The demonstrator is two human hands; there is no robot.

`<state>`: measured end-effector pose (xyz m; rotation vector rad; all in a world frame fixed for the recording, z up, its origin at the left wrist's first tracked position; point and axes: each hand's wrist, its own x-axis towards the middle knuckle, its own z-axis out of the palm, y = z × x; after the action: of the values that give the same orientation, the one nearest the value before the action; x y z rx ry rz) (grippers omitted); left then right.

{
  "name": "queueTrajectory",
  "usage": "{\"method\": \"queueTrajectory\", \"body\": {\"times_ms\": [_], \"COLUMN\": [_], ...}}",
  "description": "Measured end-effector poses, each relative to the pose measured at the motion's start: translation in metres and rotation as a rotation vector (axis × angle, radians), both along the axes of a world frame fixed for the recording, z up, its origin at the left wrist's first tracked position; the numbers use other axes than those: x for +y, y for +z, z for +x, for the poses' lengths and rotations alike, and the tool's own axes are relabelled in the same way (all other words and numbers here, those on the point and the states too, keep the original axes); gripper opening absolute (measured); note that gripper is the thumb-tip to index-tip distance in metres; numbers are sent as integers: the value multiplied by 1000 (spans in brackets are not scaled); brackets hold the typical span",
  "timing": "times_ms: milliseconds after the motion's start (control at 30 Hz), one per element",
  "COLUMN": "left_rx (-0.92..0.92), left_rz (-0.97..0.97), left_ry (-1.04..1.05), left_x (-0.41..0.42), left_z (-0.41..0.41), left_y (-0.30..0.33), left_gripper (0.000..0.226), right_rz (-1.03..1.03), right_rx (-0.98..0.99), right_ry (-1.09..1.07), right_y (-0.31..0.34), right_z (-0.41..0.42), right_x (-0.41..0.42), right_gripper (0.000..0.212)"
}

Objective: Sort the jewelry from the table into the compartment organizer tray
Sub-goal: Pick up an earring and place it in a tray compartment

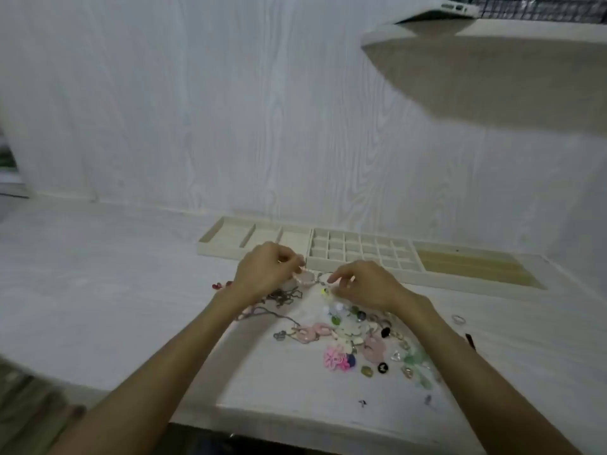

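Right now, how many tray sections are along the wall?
3. Left section with wide compartments, behind the left hand; middle small-cell grid, behind the right hand; right section with a yellowish slotted insert. None seems hidden.

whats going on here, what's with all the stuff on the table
A person is sorting a jewelry pile on a white table. Both hands work at the pile's far edge: the left hand pinches a pale pink piece, and the right hand has fingers curled at the chain beside it. The compartment organizer tray behind looks empty.
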<state>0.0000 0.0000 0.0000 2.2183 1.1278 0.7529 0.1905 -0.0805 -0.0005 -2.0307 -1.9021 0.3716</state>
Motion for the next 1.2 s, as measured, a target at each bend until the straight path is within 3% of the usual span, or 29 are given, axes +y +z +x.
{"method": "queueTrajectory", "body": {"times_ms": [133, 333, 500, 733, 867, 967, 1200], "left_rx": [29, 34, -133, -375, -461, -537, -541], "left_rz": [-92, -241, -459, -805, -819, -883, -762], "left_ry": [-132, -279, -277, -437, -402, -383, -289], "left_x": [32, 87, 104, 95, 91, 96, 105], "left_z": [26, 59, 58, 69, 74, 78, 79], "left_y": [-4, 25, 47, 45, 36, 37, 32], "left_gripper": [29, 22, 27, 33, 36, 31, 30], "right_rz": [-118, -168, 63, 392, 440, 479, 466], "right_rx": [-24, 177, 595, 866, 794, 631, 440], "right_ry": [59, 153, 56, -84, -117, -152, -117], "right_y": [-3, 7, 37, 35, 25, 22, 24], "right_z": [7, 30, 45, 31, 26, 34, 40], "right_x": [25, 55, 61, 84, 95, 100, 98], "right_gripper": [20, 17, 19, 18, 14, 13, 17]}}
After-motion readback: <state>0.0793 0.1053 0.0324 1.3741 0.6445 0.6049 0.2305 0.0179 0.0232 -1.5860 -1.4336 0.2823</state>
